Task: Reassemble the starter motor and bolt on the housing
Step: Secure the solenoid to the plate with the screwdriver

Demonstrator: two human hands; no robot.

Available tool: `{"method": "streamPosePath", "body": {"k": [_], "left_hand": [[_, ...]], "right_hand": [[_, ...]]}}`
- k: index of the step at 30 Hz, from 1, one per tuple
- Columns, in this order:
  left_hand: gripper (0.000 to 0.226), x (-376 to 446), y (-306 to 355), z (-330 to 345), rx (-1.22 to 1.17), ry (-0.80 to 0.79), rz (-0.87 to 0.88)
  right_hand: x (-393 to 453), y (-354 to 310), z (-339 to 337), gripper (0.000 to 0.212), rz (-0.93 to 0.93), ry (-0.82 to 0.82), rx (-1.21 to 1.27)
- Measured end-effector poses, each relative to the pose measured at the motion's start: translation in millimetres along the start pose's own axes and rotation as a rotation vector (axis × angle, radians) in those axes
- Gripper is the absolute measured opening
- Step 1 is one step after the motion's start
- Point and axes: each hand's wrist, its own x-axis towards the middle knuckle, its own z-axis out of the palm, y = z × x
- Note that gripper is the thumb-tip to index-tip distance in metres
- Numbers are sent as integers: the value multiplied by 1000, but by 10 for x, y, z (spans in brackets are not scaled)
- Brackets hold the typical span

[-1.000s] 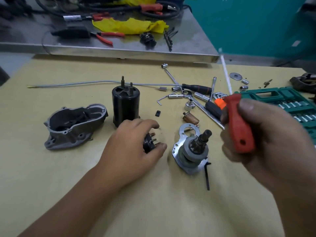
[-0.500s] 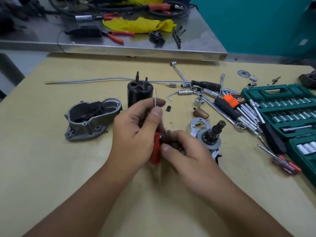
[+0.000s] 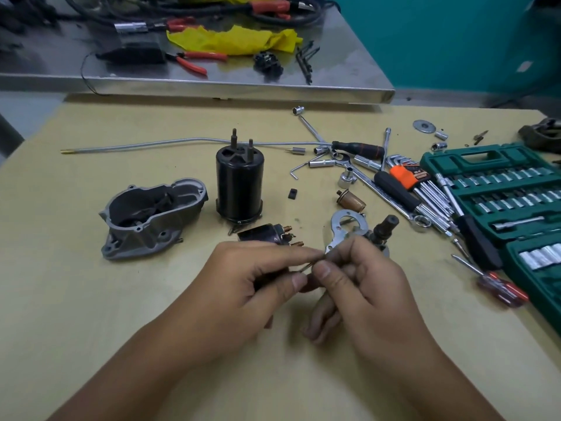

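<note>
We work at a pale wooden bench (image 3: 91, 299) that butts against a steel-topped table (image 3: 212, 83) at the far side, with a teal wall behind. Our left hand (image 3: 243, 287) and right hand (image 3: 361, 287) meet near the bench centre, thumbs and forefingers pinched together around a small, thin item at the point where they touch; the item is too blurred and too hidden to identify. The remaining fingers of both hands are curled under. Just beyond the left hand, touching its knuckle line in this view, lies the solenoid (image 3: 267, 233) on its side, copper terminals pointing right. The black motor body (image 3: 239, 186) stands upright just behind the solenoid, two studs pointing up. The grey housing (image 3: 151, 217) lies open side up to the left of the motor body, well apart from both hands. Just beyond the right hand, partly covered by its fingers, sits the drive assembly (image 3: 382, 230) on its bright mounting plate (image 3: 337, 226), shaft tilted up and to the right. A brass bushing (image 3: 352, 202) lies near the plate's far edge. To the right, loose sockets and wrenches are scattered beside an orange hex key holder (image 3: 408, 177), a green socket case (image 3: 501, 189) and a red-handled screwdriver (image 3: 501, 290).
</note>
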Motion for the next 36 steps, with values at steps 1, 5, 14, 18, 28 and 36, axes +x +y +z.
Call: {"method": "streamPosePath", "body": {"k": [1,5,14,18,28,36], "left_hand": [[32,-29,-11,-8,-1,5,-15],[23,-70,-48,-64,187,33,-16],[24,-34,-42,-101,214,98,-105],[24,-36,-41,-124,185,137,-130],[15,-36,68,-133,212,76,65],[6,-44,53,-108,204,101,110]], "right_hand": [[-2,25,12,20,17,-15,3],[-5,127,51,16,29,-70,-147],[-11,294,230,25,-213,137,-273],[20,253,211,13,-114,176,-118],[-33,180,256,7,-191,170,102],[-29,188,226,10,-189,170,49]]}}
